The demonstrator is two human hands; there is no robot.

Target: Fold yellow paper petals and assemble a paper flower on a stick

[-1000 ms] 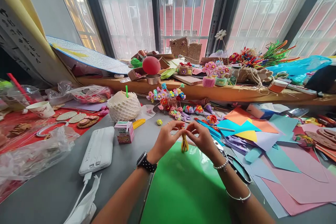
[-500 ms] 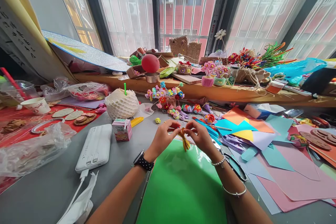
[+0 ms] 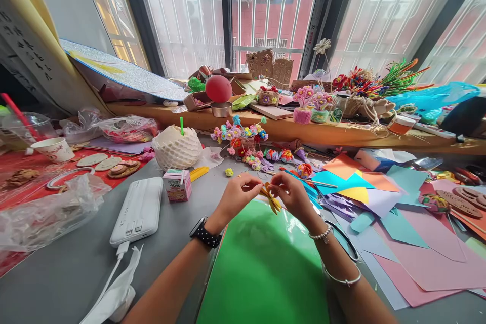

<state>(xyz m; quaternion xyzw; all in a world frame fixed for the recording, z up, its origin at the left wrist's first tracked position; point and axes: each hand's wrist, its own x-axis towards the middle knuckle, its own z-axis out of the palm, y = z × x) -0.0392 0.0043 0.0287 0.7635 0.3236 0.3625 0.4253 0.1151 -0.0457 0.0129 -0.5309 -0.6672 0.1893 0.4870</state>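
Note:
A small bunch of yellow folded paper strips [image 3: 274, 203] hangs between my hands above the far edge of a glossy green sheet [image 3: 261, 268]. My left hand [image 3: 238, 196], with a watch on the wrist, pinches the bunch from the left between thumb and fingertips. From the other side my right hand [image 3: 293, 195] grips its upper part, fingers bent and partly covering it. The strips' loose ends fan out downward to the right. Scissors with a dark handle loop [image 3: 347, 240] lie partly hidden behind my right wrist.
Coloured paper sheets [image 3: 436, 258] spread over the right side. A white power bank [image 3: 136, 210], a small pink carton [image 3: 177, 185] and a foam-netted coconut [image 3: 176, 148] stand left. Behind my hands is a basket of small flowers [image 3: 243, 139]; crafts crowd the windowsill [image 3: 159, 114].
The yellow bunch has tilted, its loose ends swinging right and spreading more. My right hand has shifted slightly right; both hands keep hold. The view has moved a little.

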